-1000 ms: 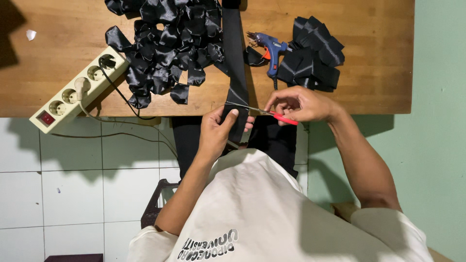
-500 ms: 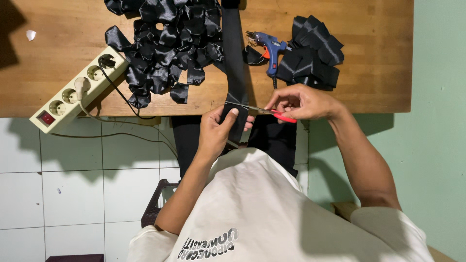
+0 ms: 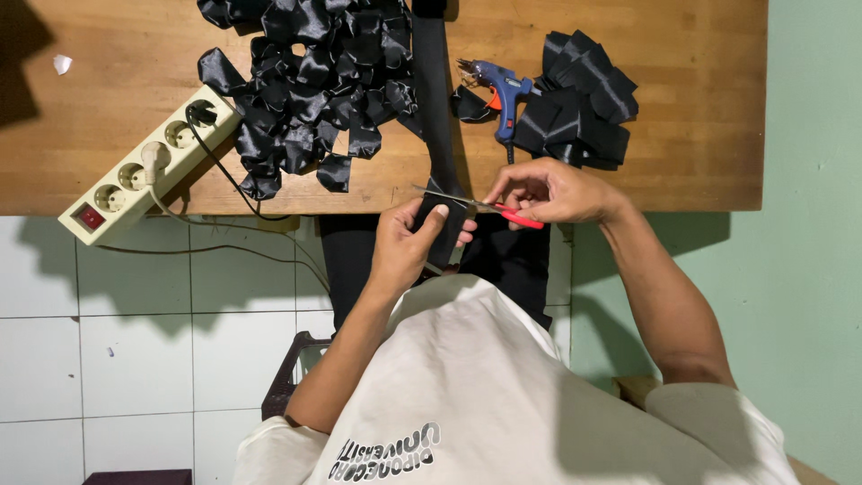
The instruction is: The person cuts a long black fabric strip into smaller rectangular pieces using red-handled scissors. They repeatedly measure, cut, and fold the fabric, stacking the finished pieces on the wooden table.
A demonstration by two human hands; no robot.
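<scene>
A long black satin ribbon (image 3: pixel 433 99) runs down the wooden table (image 3: pixel 682 162) and over its near edge. My left hand (image 3: pixel 406 244) grips the ribbon's hanging end just below the table edge. My right hand (image 3: pixel 548 190) holds red-handled scissors (image 3: pixel 489 207), whose blades lie across the ribbon right above my left fingers. Both hands sit close together at the table's front edge.
A heap of cut black ribbon pieces (image 3: pixel 310 85) lies on the table's left half. Folded black ribbon pieces (image 3: pixel 584 108) are stacked at the right beside a blue glue gun (image 3: pixel 503 94). A cream power strip (image 3: pixel 148 166) with cables rests at the left edge. White floor tiles lie below.
</scene>
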